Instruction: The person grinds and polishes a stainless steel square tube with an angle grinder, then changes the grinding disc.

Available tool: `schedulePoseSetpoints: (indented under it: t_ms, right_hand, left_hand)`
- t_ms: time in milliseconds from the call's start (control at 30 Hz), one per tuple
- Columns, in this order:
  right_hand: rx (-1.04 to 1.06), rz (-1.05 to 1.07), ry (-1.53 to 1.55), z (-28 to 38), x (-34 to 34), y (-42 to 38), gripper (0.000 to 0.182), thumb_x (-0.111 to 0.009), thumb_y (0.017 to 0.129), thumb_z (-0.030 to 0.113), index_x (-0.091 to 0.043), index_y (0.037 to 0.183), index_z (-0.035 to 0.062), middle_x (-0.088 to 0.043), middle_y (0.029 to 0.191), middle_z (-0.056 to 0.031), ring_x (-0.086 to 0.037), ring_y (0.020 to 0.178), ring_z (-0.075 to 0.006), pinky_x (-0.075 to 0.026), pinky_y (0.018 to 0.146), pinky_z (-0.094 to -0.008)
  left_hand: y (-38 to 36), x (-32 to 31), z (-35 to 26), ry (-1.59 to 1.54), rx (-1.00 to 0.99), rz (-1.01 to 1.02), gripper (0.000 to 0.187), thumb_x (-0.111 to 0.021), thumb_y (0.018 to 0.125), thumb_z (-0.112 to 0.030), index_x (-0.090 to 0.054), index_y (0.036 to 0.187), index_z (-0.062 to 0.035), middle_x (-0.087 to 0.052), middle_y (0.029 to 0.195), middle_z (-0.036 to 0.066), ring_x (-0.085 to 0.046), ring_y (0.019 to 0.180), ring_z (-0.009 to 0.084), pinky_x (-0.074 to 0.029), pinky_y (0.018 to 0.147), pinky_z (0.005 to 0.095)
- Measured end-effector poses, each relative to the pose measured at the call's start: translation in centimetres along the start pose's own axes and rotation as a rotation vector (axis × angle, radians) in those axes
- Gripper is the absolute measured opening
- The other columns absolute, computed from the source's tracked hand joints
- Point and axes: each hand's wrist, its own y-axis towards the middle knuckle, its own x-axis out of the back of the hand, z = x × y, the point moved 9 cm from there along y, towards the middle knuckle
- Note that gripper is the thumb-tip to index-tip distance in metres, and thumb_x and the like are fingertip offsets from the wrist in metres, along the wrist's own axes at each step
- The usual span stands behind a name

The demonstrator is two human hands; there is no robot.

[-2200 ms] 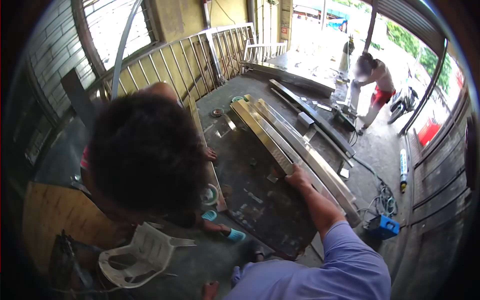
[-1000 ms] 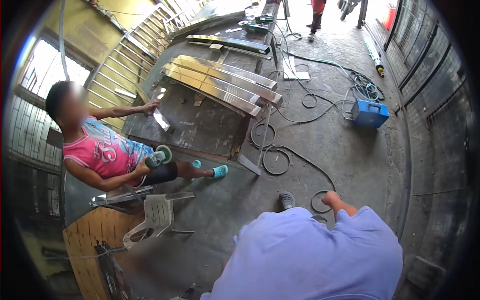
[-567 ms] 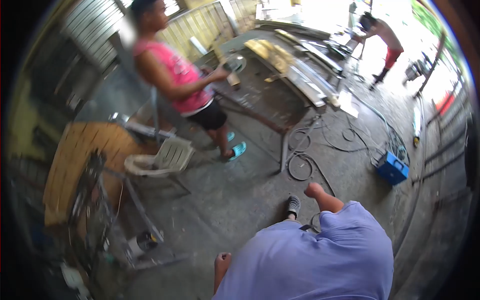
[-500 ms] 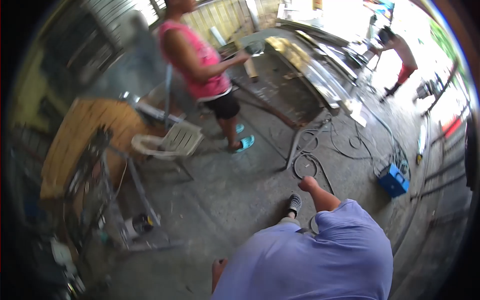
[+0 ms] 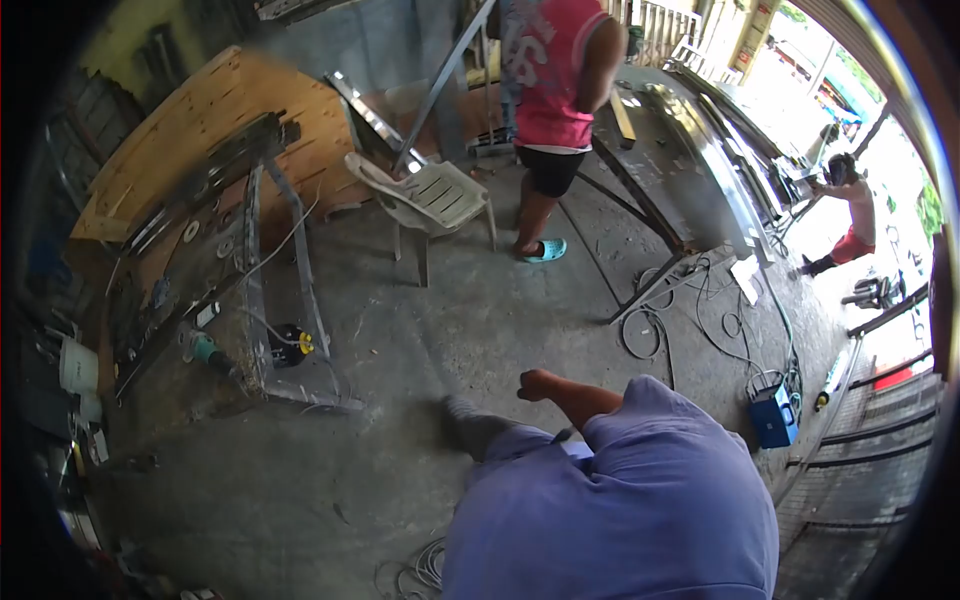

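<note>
My right hand (image 5: pixel 537 385) reaches forward past the sleeve of my purple shirt (image 5: pixel 620 510). Its fingers are curled into a loose fist, with nothing visible in them. Bare concrete floor lies below the hand, which touches no object. My left hand is out of view. One foot (image 5: pixel 475 425) is stretched ahead, blurred. Left of me lies a metal frame (image 5: pixel 305 260) with a teal-bodied power tool (image 5: pixel 207 350) and a black and yellow tool (image 5: pixel 290 345) at its near end.
A white plastic chair (image 5: pixel 445 195) stands beside a person in a pink top (image 5: pixel 555 80). Metal lengths lie on a worktable (image 5: pixel 670 190). Cables (image 5: pixel 650 335) trail toward a blue machine (image 5: pixel 772 415). Another person (image 5: pixel 855 210) bends at far right; coiled cable (image 5: pixel 430 565) lies near me.
The view has swung left and forward, bringing the chair and frame nearer the middle. My right hand has moved left in view; my left hand has left it. The pink-topped person has turned away.
</note>
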Motion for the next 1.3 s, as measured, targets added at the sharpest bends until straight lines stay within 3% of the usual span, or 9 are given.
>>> schedulePoseSetpoints:
  t_ms: [100, 167, 333, 500, 733, 800, 967, 1100, 1300]
  right_hand:
    - [-0.206, 0.068, -0.006, -1.1, -0.4, 0.4, 0.047, -0.056, 0.089, 0.042, -0.072, 0.099, -0.0007, -0.073, 0.097, -0.0213, -0.071, 0.095, -0.0384, -0.057, 0.086, -0.0484]
    - [0.374, 0.234, -0.553, 2.4, -2.5, 2.7, 0.043, -0.053, 0.092, 0.042, -0.072, 0.093, 0.0034, -0.074, 0.095, -0.0166, -0.072, 0.078, -0.0307, -0.06, 0.072, -0.0442]
    - [-0.005, 0.302, -0.336, 11.1, 0.7, 11.2, 0.052, -0.056, 0.09, 0.047, -0.075, 0.096, -0.0005, -0.074, 0.101, -0.0228, -0.073, 0.088, -0.0372, -0.059, 0.078, -0.046]
    - [0.546, 0.27, -0.435, 40.5, 5.5, 16.3, 0.063, -0.056, 0.09, 0.058, -0.065, 0.118, 0.0027, -0.068, 0.116, -0.0254, -0.065, 0.111, -0.0435, -0.052, 0.095, -0.0496]
    - [0.742, -0.056, -0.02, 71.4, 22.2, 11.4, 0.035, -0.062, 0.092, 0.043, -0.066, 0.109, 0.0126, -0.071, 0.097, -0.0203, -0.068, 0.092, -0.0435, -0.054, 0.079, -0.0505]
    - [0.691, -0.342, 0.116, 74.5, 26.6, 13.7, 0.037, -0.067, 0.089, 0.041, -0.065, 0.11, 0.0113, -0.068, 0.08, -0.0198, -0.069, 0.08, -0.0409, -0.054, 0.072, -0.0493]
    - [0.453, -0.785, 0.159, 75.5, 30.8, 19.9, 0.047, -0.07, 0.086, 0.043, -0.063, 0.115, 0.0064, -0.07, 0.097, -0.0243, -0.068, 0.093, -0.0438, -0.053, 0.082, -0.0495]
    - [0.178, -0.423, 0.149, 74.6, 27.1, 26.1, 0.066, -0.074, 0.081, 0.048, -0.057, 0.124, 0.0001, -0.065, 0.119, -0.0302, -0.064, 0.112, -0.0435, -0.052, 0.095, -0.0484]
    - [0.066, -0.374, 0.069, 74.3, 26.6, 28.3, 0.071, -0.079, 0.075, 0.049, -0.061, 0.12, -0.0032, -0.069, 0.115, -0.0273, -0.067, 0.108, -0.0425, -0.053, 0.09, -0.0468]
  left_hand:
    - [1.3, 2.5, 0.3, -0.115, -0.008, -0.025, 0.032, -0.068, 0.089, -0.027, -0.068, 0.099, 0.0032, -0.071, 0.087, 0.014, -0.068, 0.079, 0.026, -0.053, 0.073, 0.0402]
    - [1.0, 4.3, 1.3, -0.161, -0.004, -0.054, 0.032, -0.068, 0.089, -0.027, -0.068, 0.099, 0.0032, -0.071, 0.087, 0.014, -0.068, 0.079, 0.0262, -0.053, 0.073, 0.0403]
    - [1.9, 8.1, 5.5, -0.237, -0.053, -0.197, 0.032, -0.067, 0.089, -0.027, -0.068, 0.099, 0.003, -0.071, 0.089, 0.014, -0.068, 0.08, 0.0268, -0.053, 0.073, 0.0406]
    - [3.1, 20.3, 4.6, -0.489, 0.083, -0.473, 0.024, -0.066, 0.092, -0.024, -0.064, 0.094, -0.0006, -0.067, 0.08, 0.011, -0.067, 0.076, 0.0264, -0.054, 0.069, 0.0419]
    - [6.0, 18.3, 10.4, -0.784, 0.343, -0.321, 0.027, -0.065, 0.09, -0.024, -0.063, 0.102, 0.0001, -0.068, 0.082, 0.011, -0.065, 0.07, 0.0228, -0.051, 0.063, 0.0384]
    - [7.1, 18.7, 11.8, -0.657, 0.365, -0.24, 0.026, -0.066, 0.091, -0.025, -0.062, 0.101, -0.0011, -0.067, 0.08, 0.011, -0.064, 0.067, 0.0218, -0.05, 0.059, 0.0373]
    - [10.4, 26.2, 15.5, -0.473, 0.38, -0.13, 0.023, -0.066, 0.092, -0.025, -0.061, 0.099, -0.0041, -0.064, 0.076, 0.008, -0.06, 0.06, 0.0193, -0.046, 0.051, 0.0345]
    - [15.0, 37.5, 19.2, -0.49, 0.357, -0.153, 0.021, -0.066, 0.092, -0.026, -0.059, 0.098, -0.0065, -0.061, 0.073, 0.006, -0.057, 0.054, 0.0174, -0.044, 0.045, 0.0323]
    - [25.2, 57.9, 17.3, -0.792, 0.334, -0.411, 0.017, -0.066, 0.093, -0.023, -0.057, 0.097, -0.0092, -0.059, 0.071, 0.004, -0.054, 0.048, 0.015, -0.041, 0.038, 0.0301]
